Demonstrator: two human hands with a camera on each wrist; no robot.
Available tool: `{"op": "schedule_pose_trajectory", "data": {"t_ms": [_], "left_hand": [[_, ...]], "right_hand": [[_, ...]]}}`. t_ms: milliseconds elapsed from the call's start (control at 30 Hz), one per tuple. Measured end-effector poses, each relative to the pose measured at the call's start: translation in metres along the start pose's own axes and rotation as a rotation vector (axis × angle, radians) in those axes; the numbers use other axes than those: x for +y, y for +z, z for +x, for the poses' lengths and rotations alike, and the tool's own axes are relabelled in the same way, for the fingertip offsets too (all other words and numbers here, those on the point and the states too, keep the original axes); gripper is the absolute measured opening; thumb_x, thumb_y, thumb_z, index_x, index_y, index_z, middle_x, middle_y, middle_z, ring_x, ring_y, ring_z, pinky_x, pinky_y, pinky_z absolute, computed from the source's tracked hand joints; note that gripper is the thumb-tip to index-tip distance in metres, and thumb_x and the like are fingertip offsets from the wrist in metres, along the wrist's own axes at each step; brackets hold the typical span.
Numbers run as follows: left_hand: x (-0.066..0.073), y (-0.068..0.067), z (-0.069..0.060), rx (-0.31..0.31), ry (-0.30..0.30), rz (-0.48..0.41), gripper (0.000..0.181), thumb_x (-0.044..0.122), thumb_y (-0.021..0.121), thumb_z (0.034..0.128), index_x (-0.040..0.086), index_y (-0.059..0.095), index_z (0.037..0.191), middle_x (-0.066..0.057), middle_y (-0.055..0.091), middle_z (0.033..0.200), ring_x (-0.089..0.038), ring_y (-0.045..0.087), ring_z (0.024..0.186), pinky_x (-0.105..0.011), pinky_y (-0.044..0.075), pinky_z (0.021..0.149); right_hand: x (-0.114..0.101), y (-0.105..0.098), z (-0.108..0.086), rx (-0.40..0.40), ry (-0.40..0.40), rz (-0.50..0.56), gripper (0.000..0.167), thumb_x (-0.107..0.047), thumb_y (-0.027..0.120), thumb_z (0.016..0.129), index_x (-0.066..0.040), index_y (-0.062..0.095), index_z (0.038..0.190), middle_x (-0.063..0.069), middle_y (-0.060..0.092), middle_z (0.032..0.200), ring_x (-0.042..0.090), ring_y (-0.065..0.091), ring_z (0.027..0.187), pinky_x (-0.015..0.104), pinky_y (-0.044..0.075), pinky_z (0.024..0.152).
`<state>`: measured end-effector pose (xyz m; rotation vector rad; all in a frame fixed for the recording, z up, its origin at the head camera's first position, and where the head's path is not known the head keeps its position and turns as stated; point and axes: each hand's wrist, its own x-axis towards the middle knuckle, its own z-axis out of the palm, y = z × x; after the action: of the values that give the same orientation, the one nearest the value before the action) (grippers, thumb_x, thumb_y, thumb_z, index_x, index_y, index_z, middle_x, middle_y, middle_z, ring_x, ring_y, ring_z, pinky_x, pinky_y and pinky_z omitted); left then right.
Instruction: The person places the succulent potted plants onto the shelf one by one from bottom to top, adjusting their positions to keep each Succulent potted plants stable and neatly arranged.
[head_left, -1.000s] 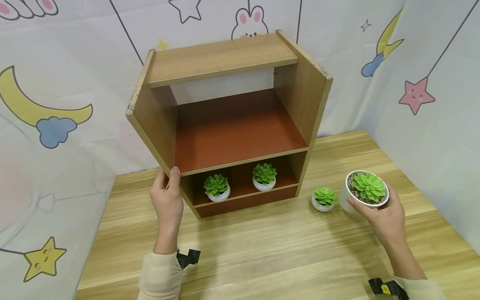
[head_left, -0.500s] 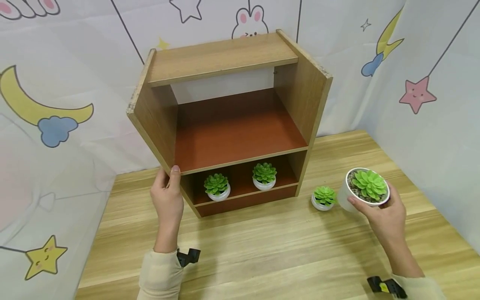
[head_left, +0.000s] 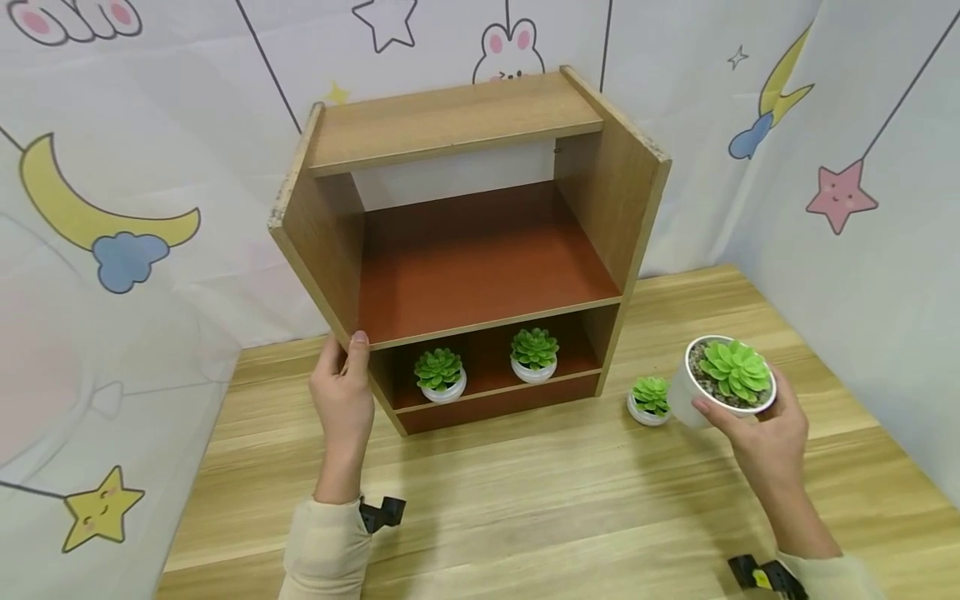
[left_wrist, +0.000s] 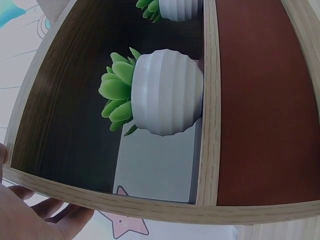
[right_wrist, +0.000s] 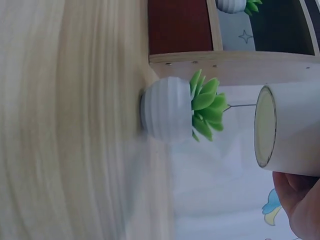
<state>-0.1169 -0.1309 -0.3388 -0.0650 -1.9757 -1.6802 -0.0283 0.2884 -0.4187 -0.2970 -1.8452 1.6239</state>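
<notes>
White potted succulent point(head_left: 726, 377), gripped by the right hand point(head_left: 771, 437), is right of the wooden shelf unit point(head_left: 483, 267) the left hand point(head_left: 342, 402) holds.

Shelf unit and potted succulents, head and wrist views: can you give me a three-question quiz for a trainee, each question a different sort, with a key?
1. True or false: the right hand holds the large potted succulent off the table.
2. Multiple choice: in the head view, which part of the wooden shelf unit does the left hand grip?
A) The top board
B) The left side panel
C) The right side panel
3. Fill in the number: ___ small potted succulents sit in the lower compartment.

Key: 1 true; 2 B; 3 two.
</notes>
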Motion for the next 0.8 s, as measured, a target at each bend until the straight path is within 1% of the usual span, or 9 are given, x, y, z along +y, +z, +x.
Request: {"op": "schedule_pose_trajectory", "data": {"t_ms": [267,500,667,700,800], "left_hand": [[0.005,0.000,0.000,0.000,0.006,-0.002,0.033,0.014,0.055,0.1007,-0.005,0.062,0.127,-0.020,0.064,0.120,-0.023,0.058,0.114,-0.034,0.045,0.095],[0.002,0.000,0.000,0.008,0.013,0.013,0.032,0.012,0.054,0.1002,-0.006,0.063,0.126,-0.020,0.064,0.119,-0.023,0.058,0.114,-0.034,0.046,0.094],[0.001,0.001,0.001,0.015,0.022,0.021,0.032,0.011,0.055,0.0997,-0.006,0.063,0.125,-0.019,0.064,0.119,-0.024,0.058,0.114,-0.034,0.046,0.094],[0.000,0.001,0.001,0.017,0.024,0.021,0.032,0.011,0.055,0.0996,-0.006,0.063,0.125,-0.019,0.064,0.119,-0.024,0.058,0.114,-0.034,0.046,0.094],[0.001,0.001,0.001,0.016,0.024,0.020,0.032,0.011,0.055,0.0996,-0.006,0.063,0.125,-0.019,0.064,0.120,-0.024,0.058,0.115,-0.032,0.046,0.094]], "right_hand": [[-0.008,0.008,-0.003,-0.036,-0.032,-0.007,0.080,0.024,0.078,0.061,-0.003,0.058,0.134,0.005,0.061,0.119,0.015,0.058,0.107,0.016,0.047,0.085],[-0.014,0.014,-0.003,-0.052,-0.035,-0.020,0.080,0.023,0.079,0.061,-0.003,0.057,0.133,0.003,0.062,0.118,0.015,0.059,0.105,0.015,0.048,0.083],[-0.017,0.018,-0.004,-0.058,-0.057,-0.014,0.079,0.024,0.079,0.060,-0.003,0.059,0.132,0.003,0.064,0.116,0.015,0.060,0.103,0.015,0.049,0.081],[-0.017,0.019,-0.004,-0.062,-0.060,-0.003,0.078,0.024,0.079,0.060,-0.002,0.059,0.131,0.004,0.064,0.116,0.015,0.060,0.102,0.016,0.049,0.081],[-0.021,0.022,-0.006,-0.089,-0.044,0.085,0.074,0.026,0.075,0.062,-0.001,0.060,0.129,0.006,0.063,0.116,0.016,0.060,0.104,0.017,0.049,0.083]]}}
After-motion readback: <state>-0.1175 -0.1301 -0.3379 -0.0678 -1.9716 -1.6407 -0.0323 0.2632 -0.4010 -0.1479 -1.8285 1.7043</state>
